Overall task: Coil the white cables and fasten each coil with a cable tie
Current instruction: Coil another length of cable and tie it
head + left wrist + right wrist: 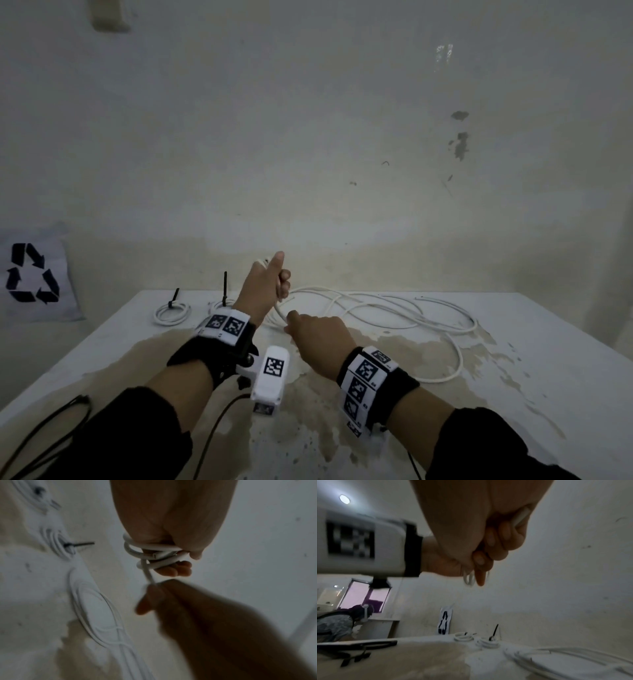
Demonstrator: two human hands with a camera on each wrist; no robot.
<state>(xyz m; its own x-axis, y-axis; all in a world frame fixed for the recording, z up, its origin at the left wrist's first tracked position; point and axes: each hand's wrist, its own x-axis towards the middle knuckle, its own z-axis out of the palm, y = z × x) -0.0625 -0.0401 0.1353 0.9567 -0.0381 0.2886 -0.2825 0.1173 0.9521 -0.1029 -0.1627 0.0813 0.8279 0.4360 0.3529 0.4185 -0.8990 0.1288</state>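
Gripping a small coil (150,553) of white cable (394,310) above the bench (513,394), the left hand (263,287) sits just beyond the right hand (320,342), whose fingers (496,543) pinch the strand running down-left from the coil toward the loose slack at right.

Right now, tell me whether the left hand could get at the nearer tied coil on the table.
Probably not yet: the left hand grips loops of the white cable it is winding. The tied coil lies just beside its wrist with nothing between, so once the hand lets go, reach looks easy.
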